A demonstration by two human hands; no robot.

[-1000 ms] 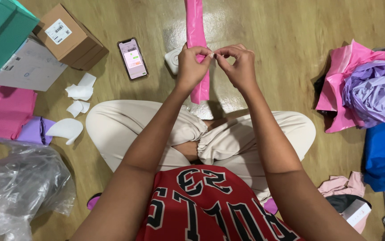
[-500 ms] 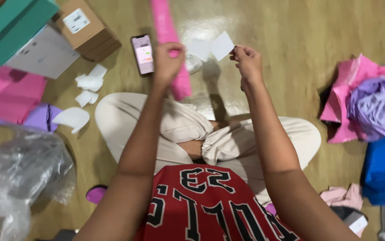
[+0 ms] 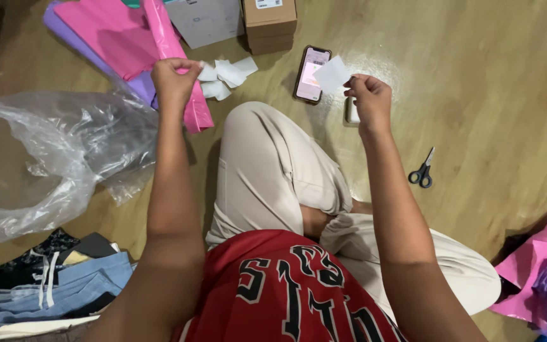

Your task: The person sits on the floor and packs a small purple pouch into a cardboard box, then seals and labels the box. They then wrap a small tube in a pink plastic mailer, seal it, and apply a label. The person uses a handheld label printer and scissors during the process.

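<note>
Rolled pink mailer bag (image 3: 178, 69) clasped in closed left hand (image 3: 173, 79), small white paper slip (image 3: 332, 74) pinched by right hand (image 3: 368, 101) — phone (image 3: 311, 73) lying on the floor (image 3: 476, 82) just beyond.

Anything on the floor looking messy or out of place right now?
Torn white paper scraps lie scattered beside the pink bag gripped by the left hand. Small scissors lie alone on the floor, apart from everything. The right hand pinches a white slip.

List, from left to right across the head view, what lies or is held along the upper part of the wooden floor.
Clear crumpled plastic bag → left hand gripping a folded pink plastic mailer → white paper scraps → smartphone with lit screen → right hand pinching a small white paper slip → black-handled scissors.
</note>
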